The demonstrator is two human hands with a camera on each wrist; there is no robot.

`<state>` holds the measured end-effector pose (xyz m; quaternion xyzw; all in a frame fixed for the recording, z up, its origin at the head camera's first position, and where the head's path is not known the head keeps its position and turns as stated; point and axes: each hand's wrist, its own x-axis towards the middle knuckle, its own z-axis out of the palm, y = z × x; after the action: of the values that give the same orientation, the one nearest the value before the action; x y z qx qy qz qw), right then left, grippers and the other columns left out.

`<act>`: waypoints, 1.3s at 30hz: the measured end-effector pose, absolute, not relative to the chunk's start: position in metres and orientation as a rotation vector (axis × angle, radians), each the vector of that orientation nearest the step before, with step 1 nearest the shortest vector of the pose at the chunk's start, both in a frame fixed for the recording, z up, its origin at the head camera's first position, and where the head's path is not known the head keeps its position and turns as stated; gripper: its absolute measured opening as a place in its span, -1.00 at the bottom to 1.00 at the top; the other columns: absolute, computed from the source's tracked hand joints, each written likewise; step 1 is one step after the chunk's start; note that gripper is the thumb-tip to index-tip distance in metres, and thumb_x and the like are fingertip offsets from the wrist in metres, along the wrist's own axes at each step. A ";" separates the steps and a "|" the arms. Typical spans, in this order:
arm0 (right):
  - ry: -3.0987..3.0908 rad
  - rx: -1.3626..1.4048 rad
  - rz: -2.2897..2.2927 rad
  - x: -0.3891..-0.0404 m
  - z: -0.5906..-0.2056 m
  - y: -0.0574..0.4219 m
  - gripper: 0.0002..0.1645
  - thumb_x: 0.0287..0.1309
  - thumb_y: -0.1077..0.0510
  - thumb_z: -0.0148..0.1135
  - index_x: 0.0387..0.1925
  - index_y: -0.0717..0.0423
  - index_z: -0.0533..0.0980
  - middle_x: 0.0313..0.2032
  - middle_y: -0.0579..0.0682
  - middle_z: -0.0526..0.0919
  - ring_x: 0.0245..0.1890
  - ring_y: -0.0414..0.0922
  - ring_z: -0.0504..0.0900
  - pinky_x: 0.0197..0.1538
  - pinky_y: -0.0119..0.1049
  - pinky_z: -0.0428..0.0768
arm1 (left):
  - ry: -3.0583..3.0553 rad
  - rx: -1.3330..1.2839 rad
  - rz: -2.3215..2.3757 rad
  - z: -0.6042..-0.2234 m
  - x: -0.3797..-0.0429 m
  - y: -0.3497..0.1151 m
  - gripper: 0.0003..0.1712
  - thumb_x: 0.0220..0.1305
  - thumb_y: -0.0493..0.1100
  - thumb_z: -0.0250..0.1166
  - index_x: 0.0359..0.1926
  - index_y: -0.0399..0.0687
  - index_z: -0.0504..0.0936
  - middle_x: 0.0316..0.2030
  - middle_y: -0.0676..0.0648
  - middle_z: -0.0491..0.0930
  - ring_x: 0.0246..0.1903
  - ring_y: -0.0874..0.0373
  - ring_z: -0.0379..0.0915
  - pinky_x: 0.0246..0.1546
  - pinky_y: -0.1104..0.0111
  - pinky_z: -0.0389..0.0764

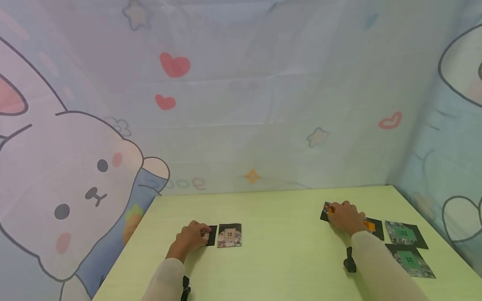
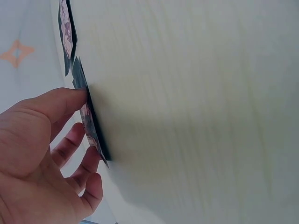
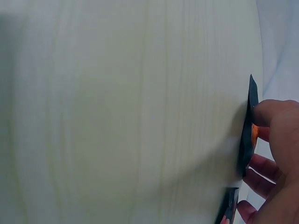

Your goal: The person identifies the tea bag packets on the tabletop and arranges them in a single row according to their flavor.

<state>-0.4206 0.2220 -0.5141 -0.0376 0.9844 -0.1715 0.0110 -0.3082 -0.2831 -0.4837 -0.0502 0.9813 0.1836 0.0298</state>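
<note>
My left hand (image 1: 191, 237) is over a small flat dark packet (image 1: 212, 235) with a pale label, on the left side of the table. In the left wrist view, its thumb and fingers hold the packet (image 2: 80, 74) by its edges. Just right of it lies a similar packet with a beige label (image 1: 229, 235). Farther back on the right, my right hand (image 1: 345, 215) grips a dark packet with an orange label (image 1: 324, 213). The right wrist view has thumb and fingers at that packet's edges (image 3: 249, 116). Another orange-labelled packet (image 1: 374, 228) lies close beside this hand, partly covered.
Two packets with green labels, one behind (image 1: 404, 234) and one nearer (image 1: 410, 260), lie at the table's right side. The pale yellow table (image 1: 278, 251) meets a printed cloth backdrop (image 1: 278, 159) at its back and sides.
</note>
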 end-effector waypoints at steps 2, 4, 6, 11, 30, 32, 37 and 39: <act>3.061 -0.115 -0.535 -0.420 -0.513 0.224 -0.36 0.28 0.01 0.07 0.32 0.21 0.43 0.14 0.46 0.43 0.10 0.43 0.42 0.02 0.54 0.31 | 3.022 -0.150 0.573 -0.484 -0.308 -0.283 -0.67 0.18 -0.22 0.45 -0.02 0.15 0.72 0.12 -0.11 0.52 0.07 -0.25 0.43 0.08 -0.22 0.39; 3.057 -0.117 -0.536 -0.419 -0.510 0.225 -0.36 0.27 0.01 0.07 0.33 0.20 0.43 0.15 0.46 0.43 0.11 0.42 0.43 0.02 0.51 0.32 | 3.016 -0.148 0.580 -0.485 -0.308 -0.282 -0.68 0.19 -0.22 0.45 -0.02 0.16 0.72 0.12 -0.10 0.52 0.07 -0.24 0.43 0.08 -0.21 0.39; 3.055 -0.120 -0.534 -0.417 -0.508 0.226 -0.36 0.26 0.02 0.07 0.33 0.20 0.43 0.15 0.46 0.43 0.10 0.43 0.43 0.00 0.49 0.33 | 3.014 -0.140 0.582 -0.485 -0.308 -0.281 -0.68 0.19 -0.21 0.45 -0.02 0.16 0.71 0.12 -0.10 0.52 0.07 -0.24 0.43 0.08 -0.21 0.39; 3.064 -0.138 -0.508 -0.413 -0.502 0.225 -0.36 0.27 0.01 0.08 0.33 0.19 0.43 0.15 0.46 0.44 0.10 0.42 0.45 -0.01 0.49 0.34 | 3.017 -0.124 0.582 -0.481 -0.307 -0.279 -0.68 0.21 -0.19 0.45 -0.01 0.15 0.71 0.14 -0.11 0.52 0.09 -0.23 0.43 0.08 -0.21 0.38; 3.048 -0.283 -0.493 -0.401 -0.500 0.205 -0.34 0.23 -0.01 0.09 0.34 0.10 0.45 0.22 0.40 0.43 0.14 0.40 0.44 0.04 0.55 0.35 | 3.011 -0.130 0.550 -0.480 -0.311 -0.285 -0.68 0.23 -0.18 0.43 0.01 0.15 0.70 0.13 -0.10 0.51 0.04 -0.21 0.43 0.05 -0.20 0.40; 3.043 -0.286 -0.500 -0.398 -0.498 0.200 -0.35 0.23 0.00 0.10 0.34 0.10 0.46 0.21 0.39 0.44 0.14 0.39 0.44 0.04 0.54 0.36 | 3.006 -0.137 0.549 -0.479 -0.310 -0.285 -0.68 0.23 -0.19 0.42 0.01 0.14 0.70 0.15 -0.11 0.50 0.06 -0.23 0.43 0.06 -0.20 0.40; 3.045 -0.315 -0.534 -0.393 -0.500 0.192 -0.37 0.23 0.02 0.12 0.33 0.07 0.47 0.21 0.36 0.45 0.14 0.36 0.45 0.05 0.55 0.31 | 3.001 -0.146 0.554 -0.479 -0.308 -0.284 -0.68 0.22 -0.19 0.42 0.01 0.14 0.70 0.15 -0.11 0.50 0.07 -0.24 0.43 0.07 -0.20 0.39; 3.048 -0.339 -0.533 -0.393 -0.503 0.189 -0.37 0.23 0.02 0.12 0.33 0.05 0.48 0.21 0.35 0.46 0.13 0.35 0.46 0.04 0.54 0.31 | 3.002 -0.144 0.556 -0.480 -0.309 -0.285 -0.68 0.21 -0.19 0.43 0.00 0.15 0.70 0.14 -0.11 0.50 0.07 -0.24 0.43 0.07 -0.20 0.39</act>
<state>-0.3930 0.1889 -0.5028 -0.1089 0.9791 -0.1713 0.0144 -0.3085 -0.2846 -0.4804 -0.0471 0.9813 0.1818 0.0426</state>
